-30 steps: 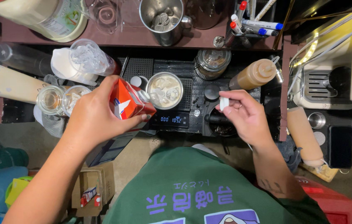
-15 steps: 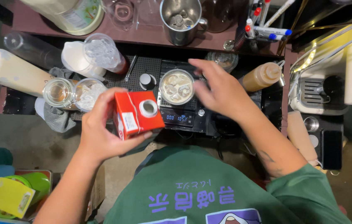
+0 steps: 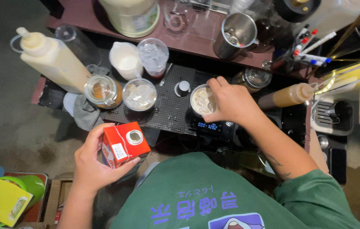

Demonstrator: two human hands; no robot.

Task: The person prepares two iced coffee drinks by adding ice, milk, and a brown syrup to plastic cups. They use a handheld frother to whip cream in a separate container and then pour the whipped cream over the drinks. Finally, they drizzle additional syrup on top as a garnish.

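left hand (image 3: 93, 163) gripping red carton (image 3: 125, 144), right hand (image 3: 229, 101) on cup (image 3: 201, 101)

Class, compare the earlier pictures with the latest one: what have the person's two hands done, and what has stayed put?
The left hand has drawn the red rectangular carton back from above the counter towards the body, its cap now off. The right hand, earlier at the carton's spout, has reached forward and taken hold of the iced drink cup on the black digital scale. The bottles and other cups stayed where they were.

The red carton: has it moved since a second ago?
Yes. The red carton in the left hand has come down toward the person, away from the cup on the scale.
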